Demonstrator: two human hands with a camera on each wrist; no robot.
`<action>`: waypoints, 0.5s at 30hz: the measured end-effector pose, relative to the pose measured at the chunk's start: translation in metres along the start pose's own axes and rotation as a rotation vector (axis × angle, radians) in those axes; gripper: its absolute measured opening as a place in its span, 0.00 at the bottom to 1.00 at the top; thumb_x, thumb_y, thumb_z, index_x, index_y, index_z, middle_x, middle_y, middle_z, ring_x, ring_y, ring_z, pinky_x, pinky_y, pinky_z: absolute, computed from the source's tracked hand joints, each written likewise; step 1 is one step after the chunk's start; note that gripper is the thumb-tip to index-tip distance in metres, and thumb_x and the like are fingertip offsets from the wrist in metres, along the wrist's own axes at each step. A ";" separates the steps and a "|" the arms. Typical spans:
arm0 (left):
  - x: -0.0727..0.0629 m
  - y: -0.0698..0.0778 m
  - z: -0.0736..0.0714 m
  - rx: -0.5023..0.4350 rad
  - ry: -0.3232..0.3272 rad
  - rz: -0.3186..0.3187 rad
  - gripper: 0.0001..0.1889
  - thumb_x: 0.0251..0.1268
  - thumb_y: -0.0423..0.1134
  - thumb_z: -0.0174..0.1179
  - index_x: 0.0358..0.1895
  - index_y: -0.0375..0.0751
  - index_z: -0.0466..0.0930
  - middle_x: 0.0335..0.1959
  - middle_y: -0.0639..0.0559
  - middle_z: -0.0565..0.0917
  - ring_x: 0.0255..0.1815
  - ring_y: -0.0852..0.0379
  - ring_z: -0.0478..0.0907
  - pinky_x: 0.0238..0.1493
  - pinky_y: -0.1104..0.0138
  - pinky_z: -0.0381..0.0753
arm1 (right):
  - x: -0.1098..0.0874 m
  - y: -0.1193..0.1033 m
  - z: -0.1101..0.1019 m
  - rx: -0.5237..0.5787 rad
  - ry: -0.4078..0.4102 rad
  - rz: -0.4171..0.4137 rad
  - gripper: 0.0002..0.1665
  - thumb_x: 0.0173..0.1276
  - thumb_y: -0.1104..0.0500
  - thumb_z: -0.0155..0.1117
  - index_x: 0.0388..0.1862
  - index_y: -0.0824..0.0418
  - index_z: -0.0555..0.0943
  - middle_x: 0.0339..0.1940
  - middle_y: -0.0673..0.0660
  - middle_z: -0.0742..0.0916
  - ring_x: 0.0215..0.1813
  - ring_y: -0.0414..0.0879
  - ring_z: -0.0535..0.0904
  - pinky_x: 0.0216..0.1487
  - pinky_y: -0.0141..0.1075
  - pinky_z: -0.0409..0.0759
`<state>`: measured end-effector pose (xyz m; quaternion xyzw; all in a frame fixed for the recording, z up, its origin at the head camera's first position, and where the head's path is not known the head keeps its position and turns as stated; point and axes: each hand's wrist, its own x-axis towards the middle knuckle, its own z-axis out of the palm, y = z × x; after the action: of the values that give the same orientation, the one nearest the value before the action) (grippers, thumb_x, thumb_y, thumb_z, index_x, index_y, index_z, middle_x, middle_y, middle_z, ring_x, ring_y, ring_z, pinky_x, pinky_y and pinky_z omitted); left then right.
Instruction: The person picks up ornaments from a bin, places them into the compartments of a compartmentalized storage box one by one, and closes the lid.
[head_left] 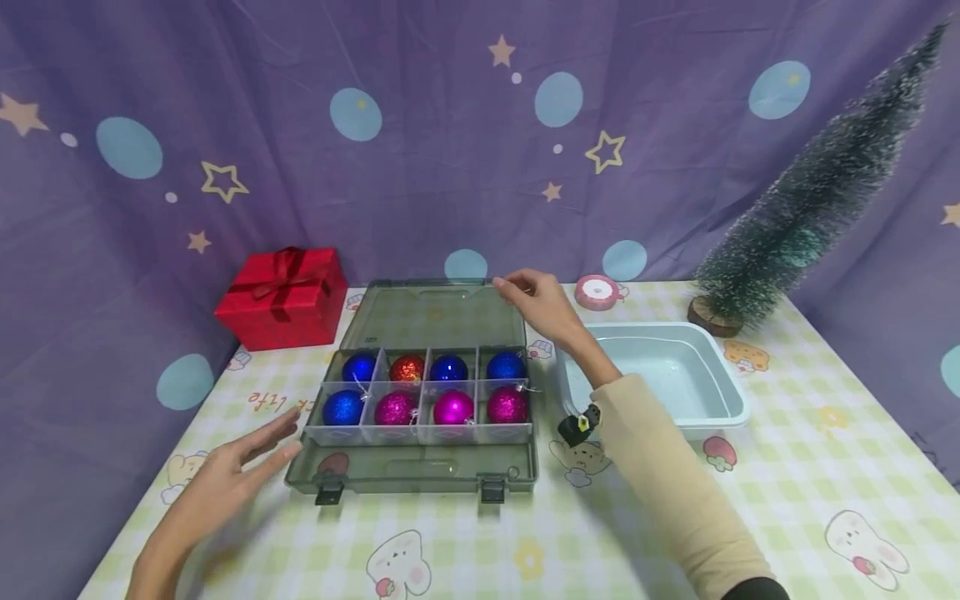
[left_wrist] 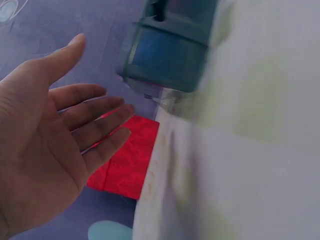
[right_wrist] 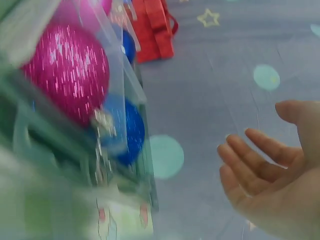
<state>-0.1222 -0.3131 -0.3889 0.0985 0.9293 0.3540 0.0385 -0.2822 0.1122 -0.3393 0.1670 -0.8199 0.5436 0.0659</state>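
Note:
A grey translucent plastic storage box [head_left: 412,463] lies on the table with its lid [head_left: 438,321] laid back. Its divided tray holds several Christmas balls, such as a blue ball [head_left: 342,407], a red ball [head_left: 407,368] and a magenta glitter ball [right_wrist: 75,72]. My left hand [head_left: 236,479] is beside the box's left front edge, fingers extended and palm bare in the left wrist view. Near the lid's upper right corner is my right hand [head_left: 542,307]. Its fingers bend loosely around nothing in the right wrist view; whether a fingertip touches the lid I cannot tell.
A red gift box [head_left: 288,304] stands at the back left. Right of the storage box are a pale blue basin [head_left: 723,400] and a small black object [head_left: 576,428]. Behind the basin are a ribbon roll [head_left: 597,292] and a small Christmas tree [head_left: 810,196].

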 end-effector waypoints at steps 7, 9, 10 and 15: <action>0.043 0.008 -0.023 -0.011 0.056 0.046 0.31 0.85 0.51 0.48 0.82 0.41 0.59 0.72 0.34 0.72 0.68 0.34 0.73 0.58 0.68 0.80 | 0.001 0.011 -0.022 0.059 -0.036 0.201 0.34 0.84 0.42 0.52 0.60 0.72 0.82 0.54 0.67 0.88 0.58 0.58 0.84 0.61 0.50 0.79; 0.057 0.010 -0.028 -0.016 0.062 0.062 0.31 0.87 0.51 0.45 0.82 0.37 0.58 0.72 0.31 0.71 0.68 0.31 0.73 0.59 0.67 0.80 | 0.002 0.012 -0.024 0.064 -0.060 0.236 0.36 0.84 0.40 0.50 0.64 0.71 0.80 0.56 0.67 0.87 0.60 0.59 0.83 0.62 0.51 0.79; 0.064 0.011 -0.030 -0.035 0.063 0.075 0.31 0.87 0.50 0.43 0.81 0.34 0.58 0.72 0.29 0.71 0.69 0.30 0.72 0.60 0.67 0.79 | 0.002 0.012 -0.025 0.063 -0.068 0.247 0.37 0.84 0.39 0.49 0.66 0.71 0.79 0.57 0.67 0.87 0.61 0.60 0.82 0.63 0.51 0.78; 0.100 0.014 -0.040 -0.203 0.026 0.117 0.34 0.89 0.52 0.33 0.79 0.24 0.55 0.76 0.26 0.63 0.75 0.28 0.60 0.58 0.85 0.67 | 0.007 0.012 -0.028 0.099 -0.107 0.333 0.41 0.84 0.39 0.47 0.71 0.74 0.73 0.63 0.70 0.83 0.66 0.62 0.78 0.68 0.53 0.75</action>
<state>-0.2232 -0.3075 -0.3500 0.1438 0.8818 0.4490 0.0153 -0.2951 0.1403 -0.3368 0.0608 -0.8107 0.5772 -0.0770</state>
